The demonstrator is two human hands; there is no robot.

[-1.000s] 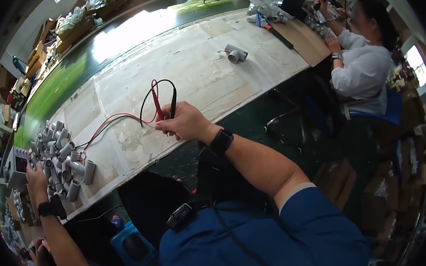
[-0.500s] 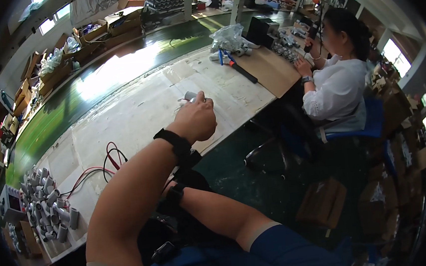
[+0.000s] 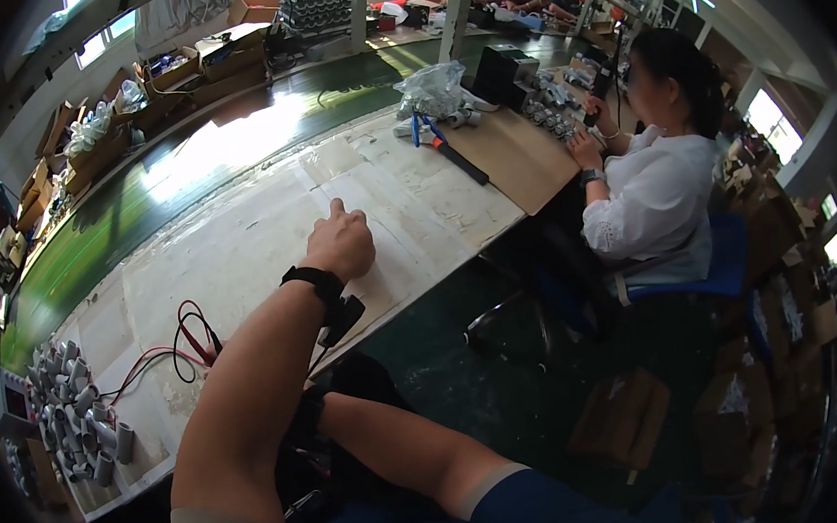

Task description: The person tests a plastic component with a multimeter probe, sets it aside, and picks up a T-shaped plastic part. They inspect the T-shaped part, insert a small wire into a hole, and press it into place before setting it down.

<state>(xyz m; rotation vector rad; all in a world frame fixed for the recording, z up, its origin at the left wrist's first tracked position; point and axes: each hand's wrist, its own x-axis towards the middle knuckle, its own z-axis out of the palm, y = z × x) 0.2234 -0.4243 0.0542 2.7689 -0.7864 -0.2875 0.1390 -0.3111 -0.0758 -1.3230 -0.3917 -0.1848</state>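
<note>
My left hand (image 3: 340, 243) is over the pale table (image 3: 230, 242), its fingers curled down and the index finger reaching a little forward. Whatever lies under the palm is hidden from view. A black strap circles that wrist, with a small black block (image 3: 343, 322) below it. My right forearm (image 3: 403, 438) crosses low behind the left one, near the table's front edge. The right hand itself is hidden by the left forearm. Red and black test leads (image 3: 190, 353) lie left of my left arm. Beyond them a pile of grey tube pieces (image 3: 76, 411) covers the table's left end.
Blue-handled pliers (image 3: 416, 131) and a tool with a black handle (image 3: 462, 162) lie near a clear plastic bag (image 3: 430, 91). A brown cardboard sheet (image 3: 509, 156) borders the co-worker (image 3: 647, 165) seated at right. A small boxed instrument (image 3: 12, 402) stands far left. A green belt (image 3: 75, 274) runs behind.
My left hand has shifted slightly left and nearer. The grey cylindrical piece seen at its fingers before no longer shows. The whole view has moved a little.
</note>
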